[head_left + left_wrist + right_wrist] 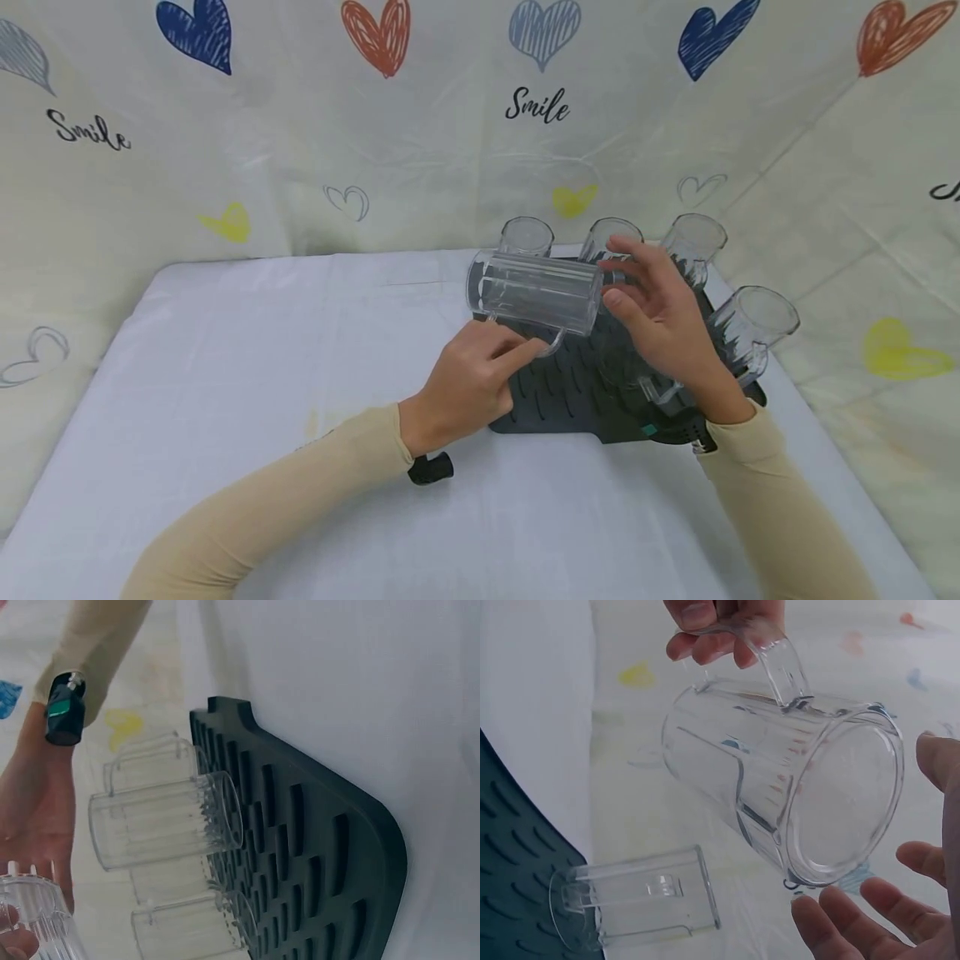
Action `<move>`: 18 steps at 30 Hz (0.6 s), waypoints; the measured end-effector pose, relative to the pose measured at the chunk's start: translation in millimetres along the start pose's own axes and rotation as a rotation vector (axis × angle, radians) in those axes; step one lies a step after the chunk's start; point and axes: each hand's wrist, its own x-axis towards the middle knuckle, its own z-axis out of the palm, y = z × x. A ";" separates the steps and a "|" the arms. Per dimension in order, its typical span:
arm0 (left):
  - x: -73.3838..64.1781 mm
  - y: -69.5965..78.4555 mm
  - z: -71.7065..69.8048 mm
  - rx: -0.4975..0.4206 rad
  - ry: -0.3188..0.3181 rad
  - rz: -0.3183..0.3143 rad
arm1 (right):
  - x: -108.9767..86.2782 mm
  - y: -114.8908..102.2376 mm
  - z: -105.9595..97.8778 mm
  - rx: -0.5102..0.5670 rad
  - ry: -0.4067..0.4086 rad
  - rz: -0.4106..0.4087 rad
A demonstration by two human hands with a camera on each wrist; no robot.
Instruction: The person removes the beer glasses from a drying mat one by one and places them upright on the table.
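Observation:
A clear mug point(536, 292) is held sideways above the dark drying mat. My left hand point(472, 375) grips its handle from the near side. Seen from the right wrist, the left fingers point(712, 645) curl round that handle. My right hand point(663, 321) is just off the mug's right end, thumb and fingers spread and slightly bent. In the right wrist view its fingertips point(810, 911) lie close to the round end of the mug, with nothing gripped. Part of the left hand is cut off in the left wrist view.
The dark ridged mat point(540, 404) lies on a white-covered table point(300, 367). Several clear mugs stand on it, among them a back one point(527, 236) and a right one point(757, 325). A heart-patterned cloth point(442, 133) hangs behind.

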 end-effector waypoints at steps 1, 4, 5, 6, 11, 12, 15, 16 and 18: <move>0.2 0.3 -0.2 0.001 -0.003 0.001 | -0.1 0.9 2.1 0.009 -0.003 0.000; 0.6 1.2 -0.8 0.006 -0.010 0.005 | -0.3 3.3 7.6 0.010 -0.015 0.010; 0.6 1.5 -1.0 0.009 -0.011 0.005 | -0.4 4.0 9.3 0.006 -0.020 0.016; 0.7 1.7 -1.2 0.012 -0.011 0.006 | -0.3 4.5 11.0 -0.002 -0.024 0.022; 0.0 1.9 -1.5 0.020 -0.016 0.003 | -0.9 6.0 18.2 0.021 -0.050 0.055; -0.1 1.9 -1.8 0.024 -0.018 0.003 | -1.1 6.5 19.5 0.034 -0.056 0.059; -0.9 1.6 -2.5 0.033 -0.027 0.002 | -1.9 8.8 22.8 0.042 -0.079 0.061; -1.2 1.4 -2.9 0.036 -0.031 0.001 | -2.1 9.6 23.8 0.031 -0.088 0.061; -2.3 0.9 -3.3 0.042 -0.040 -0.003 | -2.1 11.0 25.6 0.002 -0.108 0.059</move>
